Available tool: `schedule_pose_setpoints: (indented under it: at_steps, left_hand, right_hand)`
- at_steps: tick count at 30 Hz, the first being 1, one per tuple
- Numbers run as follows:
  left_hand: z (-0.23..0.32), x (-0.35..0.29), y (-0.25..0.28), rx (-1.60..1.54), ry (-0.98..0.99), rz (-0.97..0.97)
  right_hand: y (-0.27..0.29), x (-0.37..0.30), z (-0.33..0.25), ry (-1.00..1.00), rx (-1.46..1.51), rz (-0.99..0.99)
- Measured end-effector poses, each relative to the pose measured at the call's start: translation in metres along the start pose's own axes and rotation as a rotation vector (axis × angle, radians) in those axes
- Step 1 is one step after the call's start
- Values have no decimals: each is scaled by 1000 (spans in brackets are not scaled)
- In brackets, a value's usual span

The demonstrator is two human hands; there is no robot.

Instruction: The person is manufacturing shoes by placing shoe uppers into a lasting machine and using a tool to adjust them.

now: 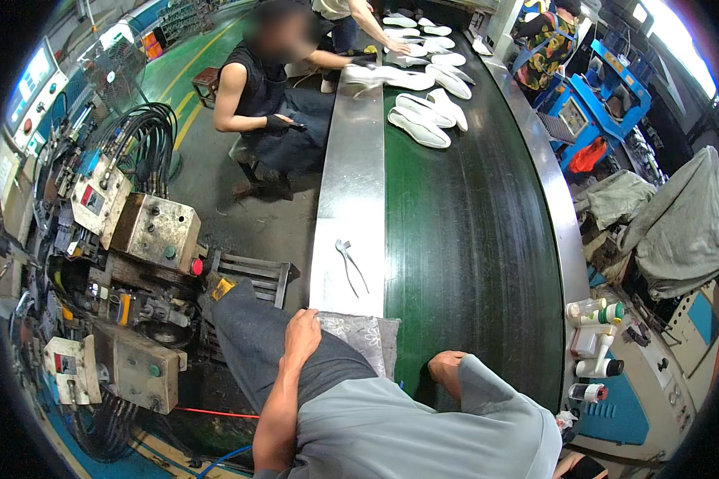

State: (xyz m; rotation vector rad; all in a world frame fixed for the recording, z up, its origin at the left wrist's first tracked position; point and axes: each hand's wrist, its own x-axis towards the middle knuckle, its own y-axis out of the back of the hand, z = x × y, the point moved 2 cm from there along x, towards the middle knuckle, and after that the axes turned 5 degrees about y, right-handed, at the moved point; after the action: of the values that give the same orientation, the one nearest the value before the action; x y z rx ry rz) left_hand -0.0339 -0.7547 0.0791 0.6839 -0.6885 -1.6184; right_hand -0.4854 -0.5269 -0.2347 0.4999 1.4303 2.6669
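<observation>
The right hand (pixel 446 369) shows only knuckles and the back of the wrist; its fingers drop out of sight behind the grey sleeve (pixel 487 399) and the dark belt (pixel 471 239). The left hand (pixel 301 334) lies on the knee (pixel 295 363), fingertips curled under and hidden. The seated co-worker (pixel 272 88) has the lower legs hidden under the steel ledge (pixel 351 199). Far white shoes (pixel 423 120) blur into shapes without detail

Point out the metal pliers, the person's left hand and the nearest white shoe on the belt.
pliers (pixel 350 263), head view, on the crossed handles.
left hand (pixel 302 335), head view, back of the hand on the knee.
white shoe (pixel 418 129), head view, middle of its side.
</observation>
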Motion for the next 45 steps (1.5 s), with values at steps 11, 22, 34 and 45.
schedule_pose_setpoints:
  at_steps: [11, 22, 34, 45]
  left_hand:
    - [0, -1, 3, -98, 18, 28]
    - [-4, -3, 6, -129, 30, 46]
    - [-14, 1, -2, -145, -21, 87]
    - [-7, -4, 3, -154, 78, 34]
  right_hand:
    - [17, -15, 7, 66, 85, 38]
    - [67, -30, 22, 178, 146, 91]
    - [121, -23, 47, 309, 193, 150]
    - [209, 16, 64, 1148, -177, -516]
